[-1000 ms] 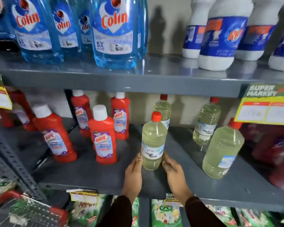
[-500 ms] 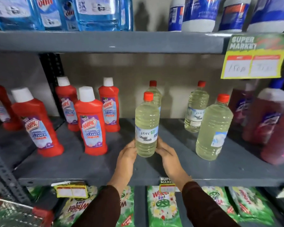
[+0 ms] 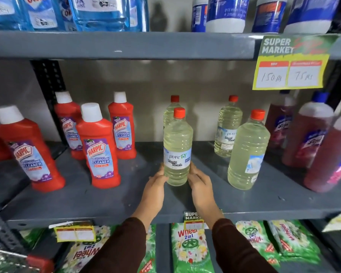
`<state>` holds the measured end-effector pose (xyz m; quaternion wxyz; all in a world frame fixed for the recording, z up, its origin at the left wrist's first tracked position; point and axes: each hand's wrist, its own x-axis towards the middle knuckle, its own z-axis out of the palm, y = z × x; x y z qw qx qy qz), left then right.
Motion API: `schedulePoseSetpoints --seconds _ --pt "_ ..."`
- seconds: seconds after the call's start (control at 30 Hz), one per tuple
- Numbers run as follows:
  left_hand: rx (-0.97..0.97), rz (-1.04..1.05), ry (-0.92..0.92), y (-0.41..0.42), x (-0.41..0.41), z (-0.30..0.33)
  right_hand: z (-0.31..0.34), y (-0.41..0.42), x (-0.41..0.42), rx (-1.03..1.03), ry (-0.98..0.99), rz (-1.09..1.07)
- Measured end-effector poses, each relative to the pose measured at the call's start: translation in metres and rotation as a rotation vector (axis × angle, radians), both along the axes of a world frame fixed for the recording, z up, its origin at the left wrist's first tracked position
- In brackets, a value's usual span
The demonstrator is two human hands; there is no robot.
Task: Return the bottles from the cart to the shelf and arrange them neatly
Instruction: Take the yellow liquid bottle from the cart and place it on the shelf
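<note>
A clear bleach bottle (image 3: 177, 146) with a red cap and pale yellow liquid stands upright on the grey middle shelf (image 3: 110, 201). My left hand (image 3: 155, 184) and my right hand (image 3: 200, 182) clasp its base from either side. Three more bleach bottles stand around it: one directly behind (image 3: 170, 109), one at the back right (image 3: 227, 129), one to the right (image 3: 248, 152). Several red Harpic bottles (image 3: 98, 148) stand to the left. A corner of the cart (image 3: 12, 261) with a red handle shows at the bottom left.
Dark red cleaner bottles (image 3: 311, 138) crowd the shelf's right end. Blue Colin bottles (image 3: 104, 12) and white-and-blue bottles (image 3: 226, 14) fill the upper shelf. A yellow price tag (image 3: 289, 64) hangs from it. Green detergent packs (image 3: 191, 247) lie on the lower shelf.
The view has tilted down and come closer to the middle shelf. Both hands stay around the base of the front bleach bottle, which now faces label-forward.
</note>
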<state>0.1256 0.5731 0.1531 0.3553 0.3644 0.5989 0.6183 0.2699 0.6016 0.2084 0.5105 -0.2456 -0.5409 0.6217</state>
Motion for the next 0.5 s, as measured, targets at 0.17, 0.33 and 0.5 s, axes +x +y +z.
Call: schedulePoseSetpoints --seconds 0.17,0.33,0.5 --pt "0.001 0.008 0.002 -0.002 0.005 -0.002 0.000 0.000 0.004 0.025 -0.072 -0.020" --pt "-0.016 0.021 0.006 -0.011 0.013 0.008 0.003 -0.002 0.005 -0.037 -0.100 -0.050" --pt "0.025 0.023 0.049 -0.028 0.027 0.031 0.008 -0.007 0.007 -0.021 -0.158 -0.072"
